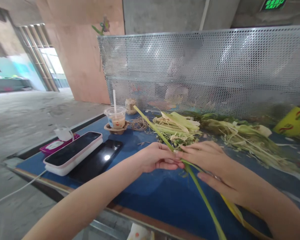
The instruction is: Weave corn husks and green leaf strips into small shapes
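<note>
A long green plant stalk (202,193) slants across the blue table, from beside the drink cup down toward the front edge. My left hand (162,157) is closed around its middle, with the fingertips pressed on it. From the right, my right hand (207,160) meets the left at the same spot, its fingertips pinching at the stalk. A thin green strip runs under the right fingers, and a small shiny metallic part shows there; I cannot tell what it is. Below the right wrist hangs a yellowish leaf (236,213).
Behind the hands lie a pile of pale husks and stems (177,125) and more leafy scraps (250,140). At left are a phone (73,148) on a white block, a dark tablet-like slab (97,160), and a lidded drink cup (116,118). A perforated metal screen (150,60) stands behind.
</note>
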